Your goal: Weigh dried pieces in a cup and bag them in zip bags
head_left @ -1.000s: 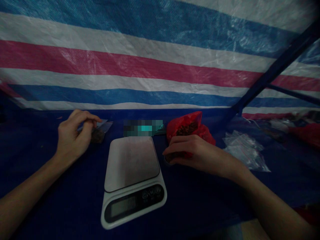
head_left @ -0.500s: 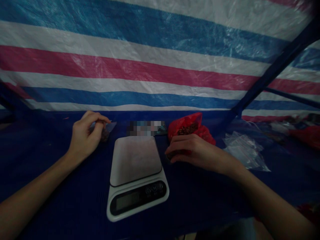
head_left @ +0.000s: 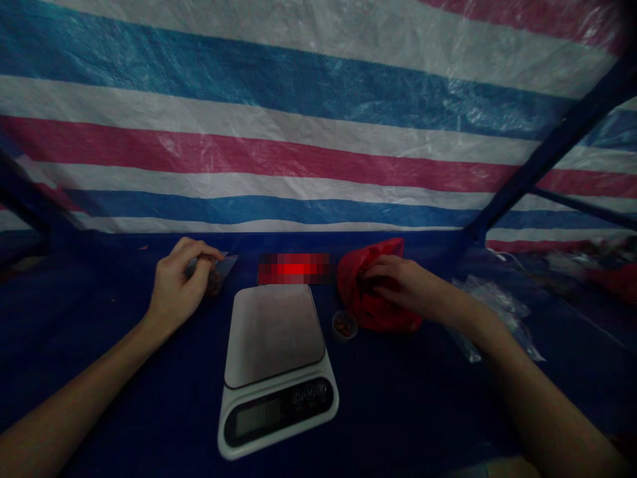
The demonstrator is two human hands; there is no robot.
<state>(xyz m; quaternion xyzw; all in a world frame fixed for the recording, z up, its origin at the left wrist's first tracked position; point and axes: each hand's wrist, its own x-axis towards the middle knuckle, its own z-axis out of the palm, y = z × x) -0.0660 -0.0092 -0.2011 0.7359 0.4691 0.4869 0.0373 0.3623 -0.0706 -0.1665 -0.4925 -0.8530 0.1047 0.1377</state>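
Observation:
My left hand (head_left: 180, 282) is closed on a small clear zip bag (head_left: 215, 280) with brown pieces in it, left of the kitchen scale. My right hand (head_left: 411, 285) reaches into the mouth of a red plastic bag (head_left: 371, 255); its fingertips are hidden inside, so their grip does not show. Just below the bag stands a small clear cup (head_left: 344, 325) holding some brown pieces. Between my hands sits a white kitchen scale (head_left: 276, 335), its metal plate bare and its display too dark to read.
Behind the scale lies a flat object with a blurred-out red patch (head_left: 293, 268). Several clear zip bags (head_left: 497, 305) lie to the right on the blue table (head_left: 398, 405). A striped tarp (head_left: 279, 153) and a blue frame post (head_left: 542, 156) stand behind.
My right hand has moved from the small cup up into the red bag, leaving the cup standing on the table. My left hand still holds the zip bag. The view has tilted slightly upward.

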